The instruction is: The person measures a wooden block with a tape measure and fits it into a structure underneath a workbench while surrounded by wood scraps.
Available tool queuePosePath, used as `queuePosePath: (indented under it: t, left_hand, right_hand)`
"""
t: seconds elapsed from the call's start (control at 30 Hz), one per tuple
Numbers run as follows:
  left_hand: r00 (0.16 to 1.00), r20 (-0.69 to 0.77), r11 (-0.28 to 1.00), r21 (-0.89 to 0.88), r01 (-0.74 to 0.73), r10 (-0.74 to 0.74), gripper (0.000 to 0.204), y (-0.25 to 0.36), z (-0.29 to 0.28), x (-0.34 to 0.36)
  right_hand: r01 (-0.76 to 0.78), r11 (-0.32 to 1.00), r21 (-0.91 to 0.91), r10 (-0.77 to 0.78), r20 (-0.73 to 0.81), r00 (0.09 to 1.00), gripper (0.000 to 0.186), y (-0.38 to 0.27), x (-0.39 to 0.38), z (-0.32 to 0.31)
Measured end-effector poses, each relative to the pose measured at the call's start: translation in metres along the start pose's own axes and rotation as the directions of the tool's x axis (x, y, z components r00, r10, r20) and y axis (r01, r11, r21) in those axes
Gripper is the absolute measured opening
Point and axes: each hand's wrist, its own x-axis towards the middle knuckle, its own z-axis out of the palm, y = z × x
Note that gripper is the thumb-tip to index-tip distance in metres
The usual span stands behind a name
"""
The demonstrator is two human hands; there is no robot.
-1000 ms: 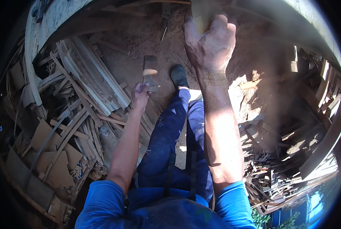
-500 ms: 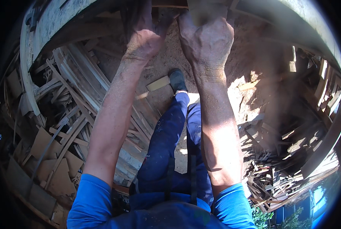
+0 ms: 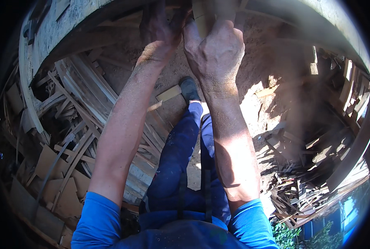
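Observation:
My right hand [image 3: 218,52] is at the top of the view, closed around a pale wooden piece [image 3: 200,18], with the thumb along its left side. The far end of the piece is cut off by the frame's top edge. Just to the left, my left hand [image 3: 159,35] reaches up into deep shadow. Its fingers are too dark to make out, and whether it touches the wood cannot be seen. Sawdust clings to both wrists and forearms. Both hands are at the curved, pale edge of a work surface [image 3: 75,27].
Long boards and offcuts [image 3: 87,79] are heaped at the left, with flat brown panels [image 3: 64,195] below them. Wood scraps [image 3: 297,191] pile up at the right. A small block [image 3: 168,93] lies beside my shoe [image 3: 189,89] on the dirt ground. Blurry haze hangs at right.
My right hand has shifted left and a little toward me, showing more of the pale wood. My left hand has moved slightly right.

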Motion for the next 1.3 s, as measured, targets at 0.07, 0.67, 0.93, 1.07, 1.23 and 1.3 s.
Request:
queuePosePath:
  t: [0.07,0.67,0.93,1.07,1.23,1.3]
  left_hand:
    - [1.0,0.002,1.0,-0.017,0.001,-0.001,0.061,0.001,0.001,0.0]
    - [0.992,0.055,0.923,-0.363,0.125,-0.112,0.057,-0.002,-0.022,-0.011]
    - [0.963,0.058,0.956,-0.12,0.269,-0.264,0.044,-0.125,0.064,-0.224]
    - [0.887,0.456,0.998,0.024,0.066,-0.07,0.024,-0.248,0.179,-0.374]
    - [0.519,0.788,0.85,0.488,-0.199,-0.331,0.022,-0.305,0.278,-0.417]
    - [0.496,0.801,0.856,0.479,-0.197,-0.334,0.024,-0.311,0.31,-0.408]
  right_hand:
    - [0.149,0.968,-0.202,-0.14,0.057,0.989,0.024,0.002,-0.001,0.002]
    - [0.151,0.98,0.132,-0.144,-0.067,0.987,0.04,0.023,-0.03,-0.021]
    - [0.27,0.963,0.022,-0.271,0.105,0.957,0.063,0.15,-0.118,-0.024]
    - [-0.021,0.96,-0.279,0.173,0.532,0.829,0.045,0.247,-0.135,-0.014]
    - [0.176,0.98,-0.089,-0.08,0.637,0.767,0.048,0.304,-0.099,0.021]
    - [0.15,0.984,-0.094,-0.065,0.596,0.8,0.05,0.331,-0.086,0.019]
